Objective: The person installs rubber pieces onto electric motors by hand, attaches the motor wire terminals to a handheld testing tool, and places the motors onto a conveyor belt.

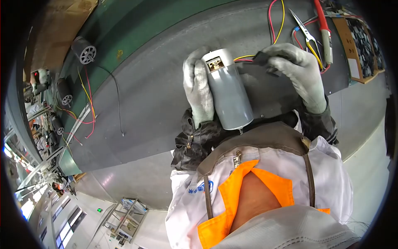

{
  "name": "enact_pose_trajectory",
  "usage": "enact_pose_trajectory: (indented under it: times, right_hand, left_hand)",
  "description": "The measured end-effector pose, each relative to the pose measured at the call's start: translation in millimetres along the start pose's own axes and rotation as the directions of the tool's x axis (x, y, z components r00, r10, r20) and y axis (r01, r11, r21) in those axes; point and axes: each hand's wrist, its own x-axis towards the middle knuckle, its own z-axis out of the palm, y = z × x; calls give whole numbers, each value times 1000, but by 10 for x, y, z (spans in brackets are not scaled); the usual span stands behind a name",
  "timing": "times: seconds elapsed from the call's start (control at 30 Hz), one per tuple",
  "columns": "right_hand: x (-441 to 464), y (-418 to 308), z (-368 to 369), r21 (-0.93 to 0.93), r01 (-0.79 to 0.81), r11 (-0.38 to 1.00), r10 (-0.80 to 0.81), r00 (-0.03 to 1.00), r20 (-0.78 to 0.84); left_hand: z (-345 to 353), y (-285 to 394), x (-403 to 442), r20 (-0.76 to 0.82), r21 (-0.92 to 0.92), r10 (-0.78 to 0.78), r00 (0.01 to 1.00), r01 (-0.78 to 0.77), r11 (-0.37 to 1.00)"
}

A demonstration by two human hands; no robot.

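A grey cylindrical motor (232, 95) with a white end cap (222, 54) is tilted in front of my chest. Through a window in the cap, copper-coloured parts show. My gloved left hand (199, 83) grips the motor along its left side near the cap. A yellow and red wire pair (244, 58) comes out of the cap towards the right. Between the thumb and fingers of my gloved right hand (296, 68) is a small black piece (261, 58), close to these wires. Its exact kind is unclear.
Scissors (306, 33) and a red-handled tool (323, 25) lie at the upper right, beside a cardboard box (356, 54) of small black parts. Further motors (84, 50) with trailing wires (89, 97) stand along the dark conveyor belt (149, 91) at left.
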Motion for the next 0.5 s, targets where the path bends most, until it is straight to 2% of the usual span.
enact_pose_trajectory:
  times: [0.03,0.07,0.1,0.17,0.23,0.3,0.37,0.43,0.5]
  right_hand:
    - [34,-75,58,169,-109,980,89,988,124]
    - [126,-62,118,215,-99,972,52,976,212]
    - [196,-106,170,211,-93,973,45,974,222]
    - [312,-238,314,91,-131,987,94,939,331]
    - [400,-306,372,88,-140,986,102,934,341]
    - [474,-408,374,-83,-165,983,185,895,406]
    - [525,-413,386,-107,-156,982,187,884,428]
    - [560,-423,381,-198,-43,979,131,880,457]
    - [573,-440,377,-213,-40,976,136,878,458]
  left_hand:
    - [-1,11,-5,-6,0,6,1000,-6,1000]
    - [-2,21,-6,4,-9,-13,1000,13,1000]
    - [-2,29,-6,11,-19,-31,999,31,999]
    - [4,34,-9,15,-7,-26,1000,26,1000]
    - [15,44,4,48,20,-30,998,29,999]
    - [11,51,11,50,19,-61,997,61,998]
    - [30,55,35,84,71,-3,996,-3,997]
    - [23,52,41,93,85,6,996,-14,996]
    - [32,41,43,108,89,29,994,-39,995]
